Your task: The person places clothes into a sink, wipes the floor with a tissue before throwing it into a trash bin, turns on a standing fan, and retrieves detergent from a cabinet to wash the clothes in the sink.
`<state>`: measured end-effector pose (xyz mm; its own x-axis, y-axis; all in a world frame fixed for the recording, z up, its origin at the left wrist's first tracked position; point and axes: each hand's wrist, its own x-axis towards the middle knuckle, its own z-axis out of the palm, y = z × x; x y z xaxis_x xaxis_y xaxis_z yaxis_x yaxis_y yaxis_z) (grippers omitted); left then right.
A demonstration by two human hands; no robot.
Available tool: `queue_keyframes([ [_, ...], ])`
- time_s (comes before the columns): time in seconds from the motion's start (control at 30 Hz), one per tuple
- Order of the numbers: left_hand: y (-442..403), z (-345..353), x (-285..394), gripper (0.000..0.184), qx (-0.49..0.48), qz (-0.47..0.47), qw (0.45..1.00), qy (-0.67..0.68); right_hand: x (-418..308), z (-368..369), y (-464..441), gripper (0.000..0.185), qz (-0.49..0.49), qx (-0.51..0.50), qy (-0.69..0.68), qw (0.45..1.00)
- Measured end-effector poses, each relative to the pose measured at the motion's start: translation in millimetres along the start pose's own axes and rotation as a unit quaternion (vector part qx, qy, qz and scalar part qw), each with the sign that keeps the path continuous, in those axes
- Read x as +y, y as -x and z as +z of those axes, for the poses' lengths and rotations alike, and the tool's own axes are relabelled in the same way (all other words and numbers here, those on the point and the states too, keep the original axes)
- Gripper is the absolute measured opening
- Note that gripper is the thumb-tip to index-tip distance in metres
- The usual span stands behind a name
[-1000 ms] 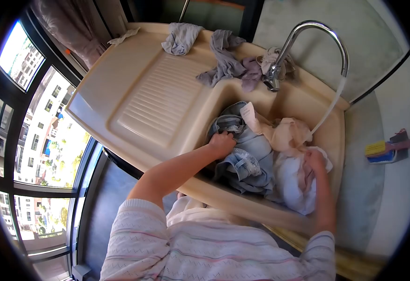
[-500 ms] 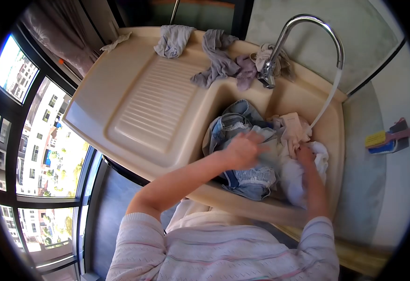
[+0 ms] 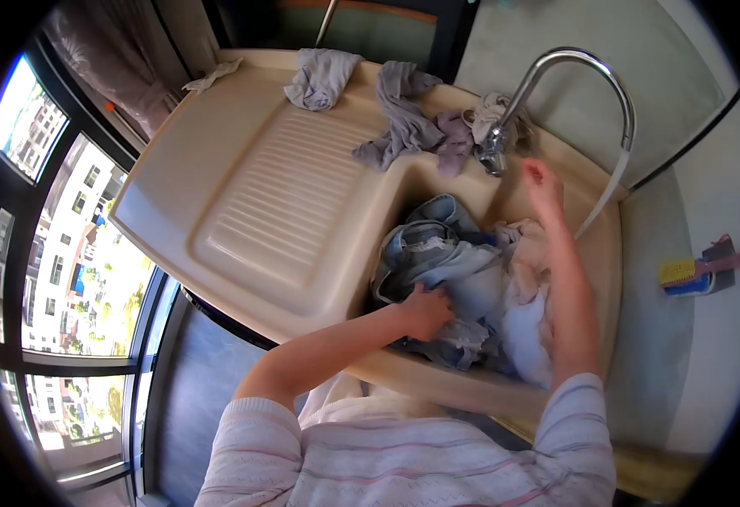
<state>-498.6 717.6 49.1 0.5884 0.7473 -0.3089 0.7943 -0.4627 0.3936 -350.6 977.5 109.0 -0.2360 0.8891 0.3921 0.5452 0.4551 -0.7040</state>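
My left hand (image 3: 425, 313) lies on the wet clothes at the near left of the basin, fingers spread, palm side hidden. Under and beyond it are bunched blue denim clothes (image 3: 447, 262) and a grey lacy cloth (image 3: 467, 338). My right hand (image 3: 543, 186) is raised above the basin's back edge, just right of the faucet's base (image 3: 492, 152). Its fingers are curled and nothing shows in them. Below the right forearm lie a pale pink garment (image 3: 524, 253) and a white cloth (image 3: 524, 338). Water (image 3: 602, 198) runs from the curved spout (image 3: 581, 55) into the basin.
A ribbed washboard (image 3: 268, 194) is moulded into the beige sink (image 3: 163, 190). Grey cloths (image 3: 323, 78) and a mauve cloth (image 3: 454, 139) hang along the back ledge. A yellow and blue brush (image 3: 682, 275) is on the right wall. Windows (image 3: 82, 245) stand at the left.
My right hand has let go of the pale garment and risen toward the faucet. My left hand has moved down and come to rest on the denim and grey clothes.
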Motion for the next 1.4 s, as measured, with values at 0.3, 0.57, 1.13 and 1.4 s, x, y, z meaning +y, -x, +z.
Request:
queue_keyframes([
  [0.3, 172.4, -105.8, -163.4, 0.024, 0.446, -0.081, 0.874, 0.175, -20.4, 39.5, 92.4, 0.008, 0.012, -0.059, -0.045, 0.997],
  [0.57, 290.6, -145.2, -440.2, 0.042, 0.460, -0.444, 0.766, 0.066, -198.1, 164.0, 112.8, 0.032, -0.168, -0.192, 0.098, 0.962],
  [1.13, 277.2, -215.8, -609.9, 0.044, 0.359, -0.565, 0.736, 0.099, -206.2, 216.9, 122.4, 0.040, -0.095, -0.221, 0.263, 0.935],
  [1.4, 268.6, -214.4, -544.4, 0.016, 0.506, -0.154, 0.596, 0.604, -207.1, 214.8, 123.7, 0.037, -0.094, -0.203, 0.251, 0.942],
])
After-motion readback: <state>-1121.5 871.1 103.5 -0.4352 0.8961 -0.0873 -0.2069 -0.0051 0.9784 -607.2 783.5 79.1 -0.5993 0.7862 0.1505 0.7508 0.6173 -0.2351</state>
